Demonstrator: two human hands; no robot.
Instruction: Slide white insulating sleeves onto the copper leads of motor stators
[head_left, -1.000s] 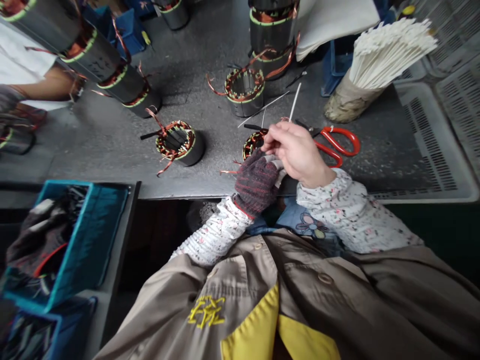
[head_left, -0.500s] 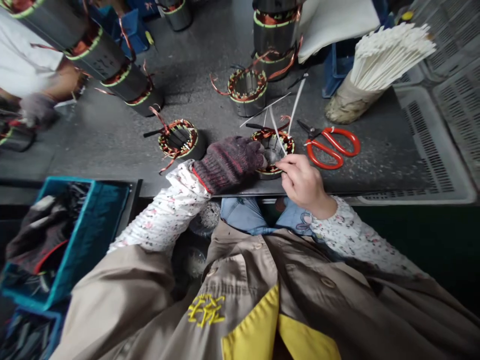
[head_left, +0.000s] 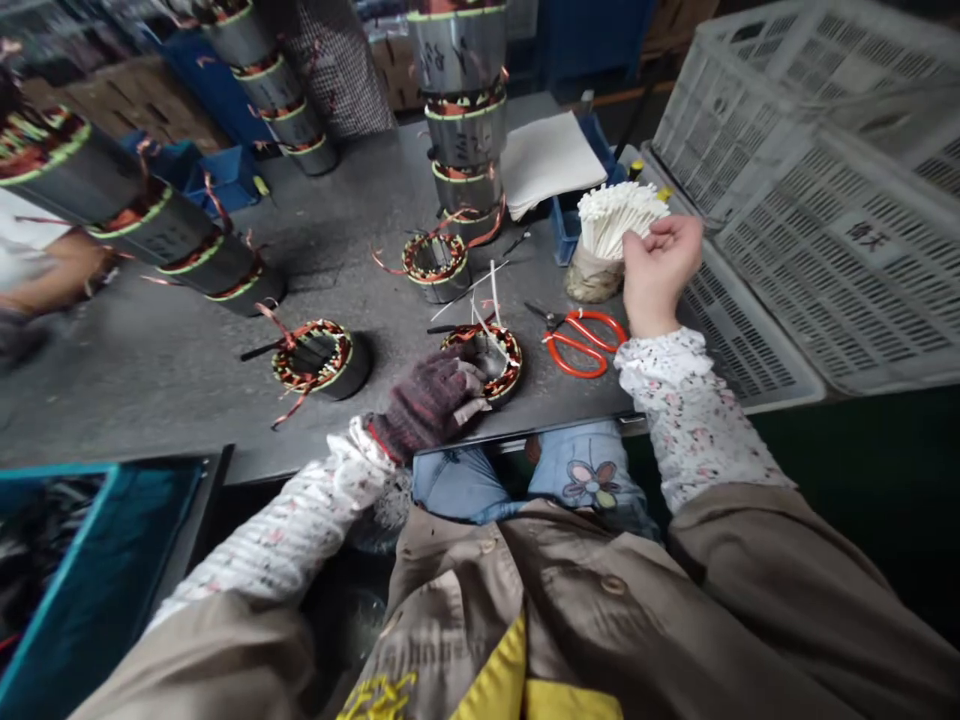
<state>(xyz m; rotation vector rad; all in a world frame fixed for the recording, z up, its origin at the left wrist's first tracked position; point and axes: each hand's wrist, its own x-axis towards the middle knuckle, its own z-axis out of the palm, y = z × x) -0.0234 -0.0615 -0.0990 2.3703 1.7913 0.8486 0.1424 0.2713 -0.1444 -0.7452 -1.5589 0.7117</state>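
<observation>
- Two hands work apart: the gloved left hand (head_left: 429, 402) rests against the near rim of a small wound stator (head_left: 491, 357) at the front edge of the desk (head_left: 180, 370), fingers curled loosely on it; whether they truly grip it, I cannot tell.
- Bare, the right hand (head_left: 660, 268) is up at the bundle of white strips (head_left: 616, 215), fingers bent and touching the strip tops, seemingly pinching at a few.
- That bundle stands upright in a wrapped holder, long axes pointing up and fanned slightly, to the right of and beyond the stator; the right hand is plainly the nearer one.
- A few white strips (head_left: 493, 290) already stick up out of the stator's bore.
- Red-handled scissors (head_left: 581, 340) lie flat between stator and bundle, just beside the right wrist.
- Further off stand another open stator (head_left: 315, 360), a third (head_left: 439, 262), and stacked stators (head_left: 465, 110); white crates (head_left: 810, 190) sit at the right.
- Another person's arm (head_left: 45, 280) shows at far left.
</observation>
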